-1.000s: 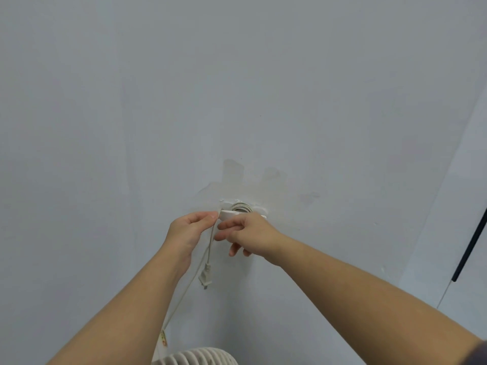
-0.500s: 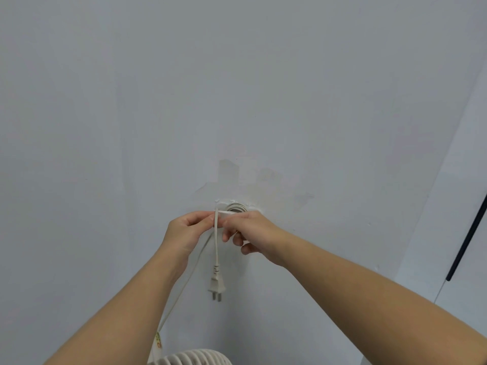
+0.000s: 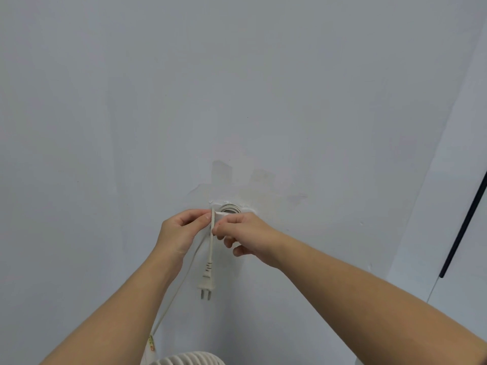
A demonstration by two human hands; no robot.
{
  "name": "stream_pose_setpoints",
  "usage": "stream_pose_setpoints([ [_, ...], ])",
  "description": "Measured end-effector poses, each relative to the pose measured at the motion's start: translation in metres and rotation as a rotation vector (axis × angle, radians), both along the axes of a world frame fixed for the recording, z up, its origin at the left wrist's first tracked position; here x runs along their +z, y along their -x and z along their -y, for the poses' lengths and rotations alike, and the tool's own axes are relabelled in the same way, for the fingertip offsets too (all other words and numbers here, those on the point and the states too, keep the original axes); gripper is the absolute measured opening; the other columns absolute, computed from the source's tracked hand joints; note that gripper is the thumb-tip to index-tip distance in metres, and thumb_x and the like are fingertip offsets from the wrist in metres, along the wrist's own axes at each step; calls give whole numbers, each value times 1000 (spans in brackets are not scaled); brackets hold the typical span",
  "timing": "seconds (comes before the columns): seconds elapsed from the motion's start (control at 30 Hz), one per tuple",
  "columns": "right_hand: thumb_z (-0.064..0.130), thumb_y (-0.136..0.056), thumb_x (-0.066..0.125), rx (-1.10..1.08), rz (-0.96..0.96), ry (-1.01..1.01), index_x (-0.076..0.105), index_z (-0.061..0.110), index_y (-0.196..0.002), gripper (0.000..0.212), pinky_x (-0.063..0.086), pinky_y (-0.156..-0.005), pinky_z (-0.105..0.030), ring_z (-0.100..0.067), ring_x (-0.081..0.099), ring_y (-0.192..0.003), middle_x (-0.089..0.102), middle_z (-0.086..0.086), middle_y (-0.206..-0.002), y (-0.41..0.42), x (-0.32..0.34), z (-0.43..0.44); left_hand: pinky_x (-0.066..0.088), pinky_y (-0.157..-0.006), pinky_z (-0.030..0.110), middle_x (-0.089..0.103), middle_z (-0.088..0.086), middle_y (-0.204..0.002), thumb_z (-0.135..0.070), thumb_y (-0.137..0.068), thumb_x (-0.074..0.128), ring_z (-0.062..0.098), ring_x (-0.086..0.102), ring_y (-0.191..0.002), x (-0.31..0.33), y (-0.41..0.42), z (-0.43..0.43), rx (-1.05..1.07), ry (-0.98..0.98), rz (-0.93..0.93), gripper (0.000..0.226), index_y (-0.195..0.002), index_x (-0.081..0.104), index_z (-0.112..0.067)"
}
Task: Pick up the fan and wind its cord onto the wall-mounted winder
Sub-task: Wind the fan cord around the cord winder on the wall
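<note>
I log one winder, left hand and right hand fingers both pinching the one cord just below it, one plug hanging lower, one fan lowest.

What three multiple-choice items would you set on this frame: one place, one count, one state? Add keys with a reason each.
1. Where is the plug?
A. above the winder
B. hanging below the winder, against the wall
C. lying on the floor

2. How many prongs show on the plug?
A. one
B. two
C. three

3. What is the right hand doing?
A. hanging open, away from the wall
B. resting flat on the wall
C. pinching the cord just below the winder

Key:
1 B: the plug dangles on the cord under the winder.
2 B: two prongs point down from its body.
3 C: thumb and forefinger close on the cord, and the left hand holds it beside the winder.
</note>
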State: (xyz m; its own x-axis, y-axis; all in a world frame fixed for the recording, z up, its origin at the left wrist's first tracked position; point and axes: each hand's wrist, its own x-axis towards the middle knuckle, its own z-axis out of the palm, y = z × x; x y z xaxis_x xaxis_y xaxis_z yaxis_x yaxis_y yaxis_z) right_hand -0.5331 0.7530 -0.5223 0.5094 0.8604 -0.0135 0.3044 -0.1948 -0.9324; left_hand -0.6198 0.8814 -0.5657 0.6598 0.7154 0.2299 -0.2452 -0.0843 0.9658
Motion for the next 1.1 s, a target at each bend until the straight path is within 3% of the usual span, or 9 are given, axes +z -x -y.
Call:
stream_pose_setpoints([
  [0.1,18,-82,54,31,4,26,59,24,-62,21,35,-50,-20,-9,47,-58,68,6,-75,-2,5,3,40,-69,17,74,-18,-79,-21,-83,71,-14,63,-73,-1,0,-1,49,9,1,6,-82,76,-24],
  [0.2,16,-86,49,-13,108,29,51,21,-66,21,29,-46,-21,-11,39,-52,61,5,-61,-8,11,9,40,-66,14,72,-16,-79,-19,-84,71,-10,61,-76,-5,0,-4,139,-8,-36,9,-78,74,-25],
  [0.4,21,-92,53,-192,551,24,57,22,-76,16,39,-53,-20,-7,49,-57,56,8,-65,-27,30,20,42,-68,14,67,-8,-103,-10,-85,65,7,60,-85,-7,-4,1,185,-220,-156,23,-104,68,-23],
  [0.53,21,-95,45,-301,963,80,55,19,-96,10,45,-57,-32,-22,58,-69,62,0,-78,-34,31,17,40,-71,11,57,-12,-121,-5,-87,60,12,58,-103,-8,-7,4,154,-363,-195,44,-126,58,-24],
  [0.63,12,-93,44,-347,1346,217,47,14,-96,5,25,-44,-31,-26,43,-53,50,-7,-65,-37,33,13,39,-78,14,54,-12,-125,-2,-89,56,12,57,-105,-9,-8,4,141,-442,-234,50,-133,54,-24],
  [0.73,-3,-81,53,-311,1524,390,36,15,-91,26,12,-42,-31,-22,27,-46,49,-5,-67,-37,28,16,39,-77,12,55,-12,-124,0,-89,54,12,57,-105,-9,-6,2,135,-456,-255,52,-134,54,-25],
  [0.87,-6,-73,60,-271,1509,489,29,14,-87,39,15,-42,-31,-23,32,-47,57,-5,-75,-38,5,26,38,-69,7,58,-11,-120,0,-89,53,11,57,-104,-10,-5,1,118,-440,-259,52,-133,54,-27],
  [0.97,3,-87,50,-362,1326,432,40,15,-94,17,29,-54,-32,-31,57,-70,64,-9,-91,-34,-12,23,39,-69,7,60,-8,-118,1,-89,53,12,57,-102,-10,-5,1,105,-399,-245,50,-132,55,-26],
  [1.1,15,-96,45,-473,1092,372,44,18,-90,7,31,-60,-33,-32,61,-85,65,-8,-94,-26,-31,18,39,-67,6,62,-6,-114,-1,-89,52,5,58,-91,-7,-5,2,121,-363,-233,47,-128,59,-27],
])
